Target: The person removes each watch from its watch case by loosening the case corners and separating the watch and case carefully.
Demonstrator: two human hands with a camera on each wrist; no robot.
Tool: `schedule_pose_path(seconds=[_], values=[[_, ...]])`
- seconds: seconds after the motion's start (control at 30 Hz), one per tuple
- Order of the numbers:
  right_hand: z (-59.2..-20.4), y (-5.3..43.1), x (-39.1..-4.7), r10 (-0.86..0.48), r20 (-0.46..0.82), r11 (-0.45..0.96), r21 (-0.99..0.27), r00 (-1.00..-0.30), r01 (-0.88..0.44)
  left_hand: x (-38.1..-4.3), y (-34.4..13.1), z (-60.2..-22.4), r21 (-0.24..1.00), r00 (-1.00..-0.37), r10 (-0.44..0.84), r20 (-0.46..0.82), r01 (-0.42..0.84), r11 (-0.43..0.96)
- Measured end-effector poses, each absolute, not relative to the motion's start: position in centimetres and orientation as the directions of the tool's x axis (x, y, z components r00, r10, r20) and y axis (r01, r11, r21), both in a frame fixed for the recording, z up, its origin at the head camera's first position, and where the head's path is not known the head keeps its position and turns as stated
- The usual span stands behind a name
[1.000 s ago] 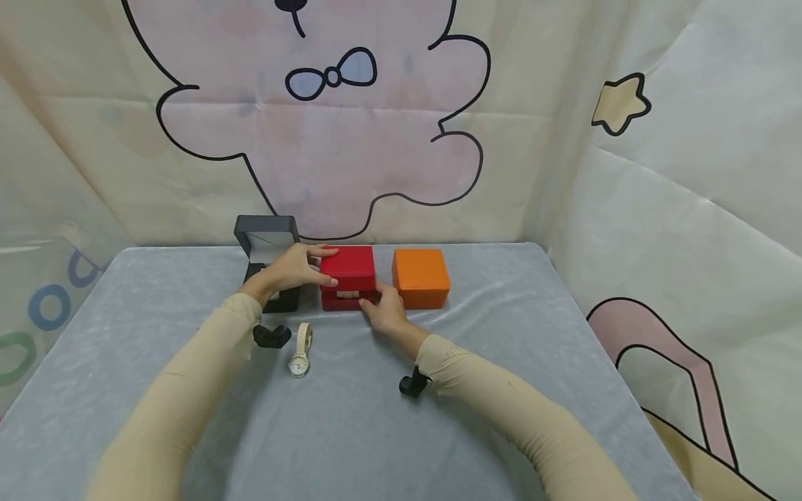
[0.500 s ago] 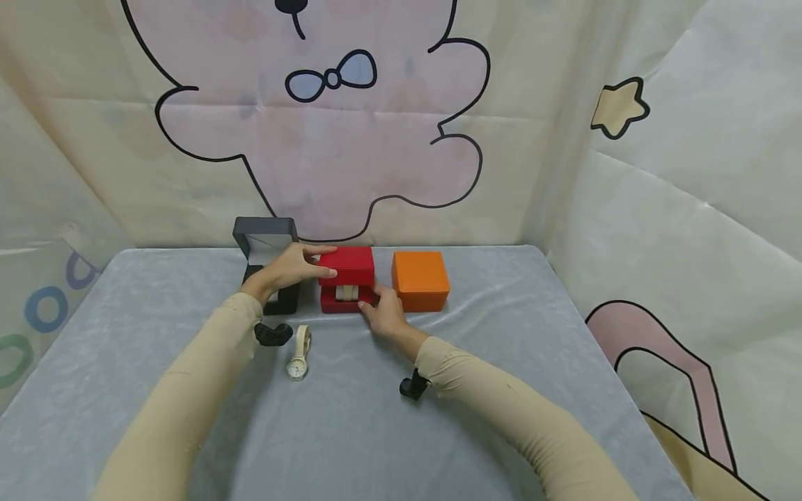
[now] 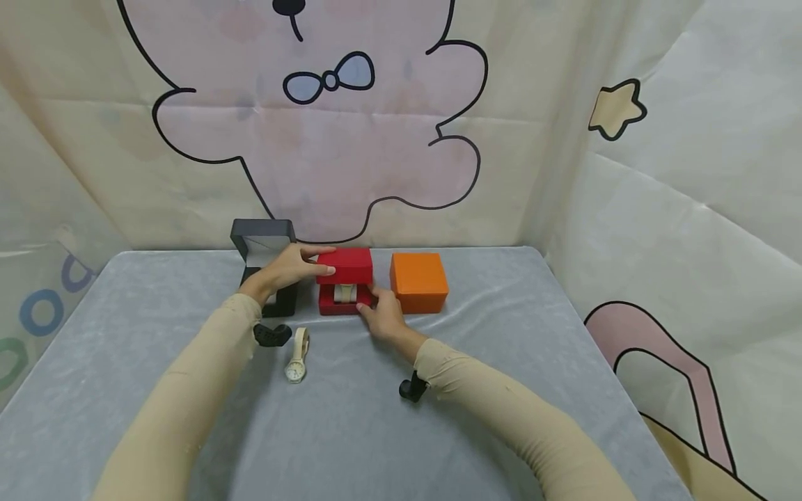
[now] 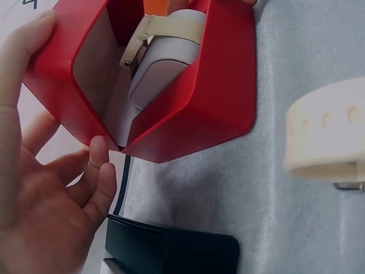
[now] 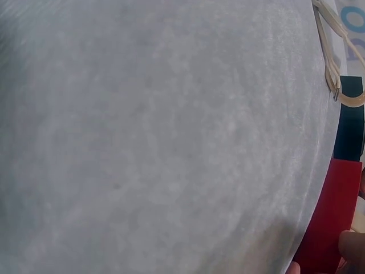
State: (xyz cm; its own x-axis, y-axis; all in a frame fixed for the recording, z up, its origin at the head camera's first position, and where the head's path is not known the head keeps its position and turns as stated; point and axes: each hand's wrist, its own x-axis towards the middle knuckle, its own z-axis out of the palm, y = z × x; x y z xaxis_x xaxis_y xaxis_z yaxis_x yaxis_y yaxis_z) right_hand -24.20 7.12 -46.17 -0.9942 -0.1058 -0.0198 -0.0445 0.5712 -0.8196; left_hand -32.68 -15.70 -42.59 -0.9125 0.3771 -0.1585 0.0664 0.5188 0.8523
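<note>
Left hand [image 3: 285,268]: clamped on the part-raised lid [image 3: 352,264] of the red box [image 3: 335,309], just right. Right hand [image 3: 383,314]: gripping the red box's right side. Between both hands, inside: pale-strapped watch [image 4: 171,27] on a cushion [image 4: 162,52]. Behind the left wrist: dark box [image 3: 262,227], lid up. Nearer the body than the left hand: loose watch [image 3: 296,369]. Right of the right hand: orange box [image 3: 420,273], closed. Judged midway: watch seated; outstanding, lid neither closed nor fully back, loose watch unboxed.

I see a grey cloth-covered table [image 3: 351,431] before a cream backdrop [image 3: 532,83] bearing a pink cartoon figure [image 3: 351,156], a yellow star [image 3: 617,110] to its right.
</note>
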Motion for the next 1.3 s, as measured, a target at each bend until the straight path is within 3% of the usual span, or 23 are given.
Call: schedule_pose_path(seconds=[0.9,1.3], values=[[-46.3,7.0,-24.4,-0.101,-0.017,0.568,-0.822,-0.995,-0.043,-32.9,-14.9,-43.0,0.902,-0.936,0.284,-0.210,-0.073,0.425],[-45.9,6.9,-24.4,-0.066,-0.055,0.561,-0.827,-0.996,0.008,-32.8,-13.1,-42.3,0.922,-0.964,0.135,-0.229,-0.170,0.347]])
